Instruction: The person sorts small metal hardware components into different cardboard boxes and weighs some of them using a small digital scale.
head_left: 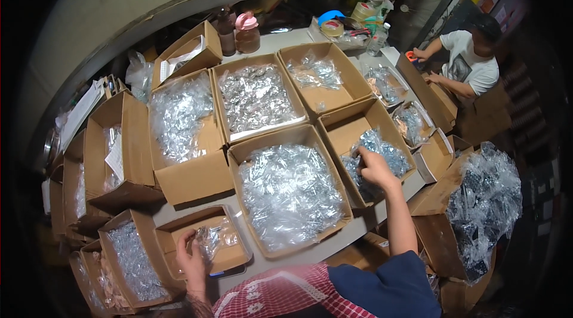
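My right hand (379,172) reaches down into a cardboard box (349,130) at the right of centre, against a pile of small clear plastic packets (391,157) with grey metal parts in them. Its index finger is stretched apart from the others, and I see nothing held in it. At the lower left, my left hand (191,261) rests by the near left side of a smaller cardboard box (173,228). The fingers there are spread and hold nothing I can see. Several clear packets (212,237) of small parts lie in that box, just right of the hand.
A large box of shiny packets (289,193) stands between my hands. Further open boxes surround it, one with loose-looking silvery packets (256,100). A pink-lidded jar (247,31) and a clear bottle (377,40) stand at the back. Another person (471,58) works at the far right.
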